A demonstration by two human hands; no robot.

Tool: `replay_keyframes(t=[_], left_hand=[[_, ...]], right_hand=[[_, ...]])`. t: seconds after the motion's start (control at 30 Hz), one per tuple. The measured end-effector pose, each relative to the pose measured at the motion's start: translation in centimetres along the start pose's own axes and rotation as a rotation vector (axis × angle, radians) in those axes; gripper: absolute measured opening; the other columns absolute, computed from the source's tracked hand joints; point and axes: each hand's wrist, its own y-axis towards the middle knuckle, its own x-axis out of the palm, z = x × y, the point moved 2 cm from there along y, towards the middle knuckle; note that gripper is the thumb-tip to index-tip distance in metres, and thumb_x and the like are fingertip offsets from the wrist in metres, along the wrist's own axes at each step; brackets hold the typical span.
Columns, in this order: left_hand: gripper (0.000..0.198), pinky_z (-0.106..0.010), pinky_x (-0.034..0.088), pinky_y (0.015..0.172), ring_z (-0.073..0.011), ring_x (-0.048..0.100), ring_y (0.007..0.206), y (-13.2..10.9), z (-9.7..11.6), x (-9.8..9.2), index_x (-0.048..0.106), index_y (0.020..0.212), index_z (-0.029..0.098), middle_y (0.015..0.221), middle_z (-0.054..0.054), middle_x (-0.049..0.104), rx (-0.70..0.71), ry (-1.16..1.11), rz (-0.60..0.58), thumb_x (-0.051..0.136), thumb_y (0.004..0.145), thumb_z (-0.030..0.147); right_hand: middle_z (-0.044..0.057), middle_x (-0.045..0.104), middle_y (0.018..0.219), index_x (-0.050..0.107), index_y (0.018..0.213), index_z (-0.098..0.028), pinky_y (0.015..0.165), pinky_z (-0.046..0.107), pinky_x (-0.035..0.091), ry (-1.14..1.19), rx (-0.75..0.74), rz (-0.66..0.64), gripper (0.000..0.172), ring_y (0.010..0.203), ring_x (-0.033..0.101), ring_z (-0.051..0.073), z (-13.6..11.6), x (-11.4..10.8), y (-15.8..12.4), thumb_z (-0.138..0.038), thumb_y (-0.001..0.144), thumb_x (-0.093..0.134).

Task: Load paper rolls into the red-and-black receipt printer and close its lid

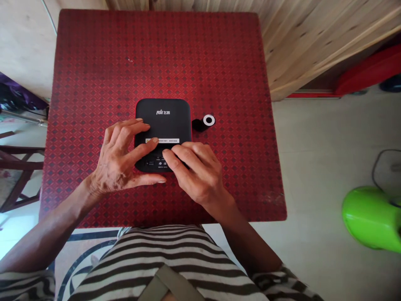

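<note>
A flat black device (163, 125) with rounded corners, a thin red edge and white lettering lies on the red patterned table (238, 179). It looks like a small printer, though I cannot be sure of its kind. My left hand (117, 156) rests with spread fingers over its left side; the index fingertip touches the white label strip, and the thumb stretches along the near edge. Curled over the near right corner is my right hand (199, 171), fingers together, with a fingertip at the small icons. Whatever is beneath its fingers is hidden.
Just right of the device is a small black cylinder (203, 122) with a white ring on its end. Wooden panelling (307, 46) borders the table at the far right. A green stool-like object (369, 217) is on the floor to the right, a wooden chair (21, 175) to the left.
</note>
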Motion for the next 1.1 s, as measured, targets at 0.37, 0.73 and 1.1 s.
replay_keyframes(t=[0.37,0.73,1.1], left_hand=[[0.135,-0.061,0.057,0.113,-0.0410,0.058,0.143,-6.0,0.4,3.7,0.008,0.174,0.028,0.162,-0.022,0.043,-0.360,-0.261,0.054,0.073,0.075,0.091],[0.127,-0.055,0.058,0.114,-0.0408,0.060,0.145,-6.9,1.6,4.3,0.009,0.174,0.023,0.164,-0.024,0.050,-0.332,-0.125,0.012,0.073,0.082,0.084],[0.123,-0.050,0.060,0.114,-0.0378,0.063,0.142,-6.9,2.6,3.5,0.011,0.174,0.022,0.164,-0.025,0.050,-0.318,-0.136,0.018,0.077,0.086,0.076]], right_hand=[[0.012,0.077,0.129,0.066,0.137,-0.024,0.098,0.043,0.062,0.410,0.728,0.170,0.038,0.116,0.076,0.025,1.1,3.6,-7.1,-0.042,0.115,0.040],[0.011,0.081,0.118,0.075,0.125,-0.025,0.096,0.044,0.062,0.571,0.657,0.205,0.053,0.115,0.077,0.028,0.8,5.6,-7.8,-0.050,0.116,0.030],[0.010,0.081,0.111,0.076,0.117,-0.026,0.093,0.043,0.062,0.598,0.693,0.176,0.058,0.111,0.077,0.027,0.5,5.2,-8.3,-0.056,0.115,0.027]])
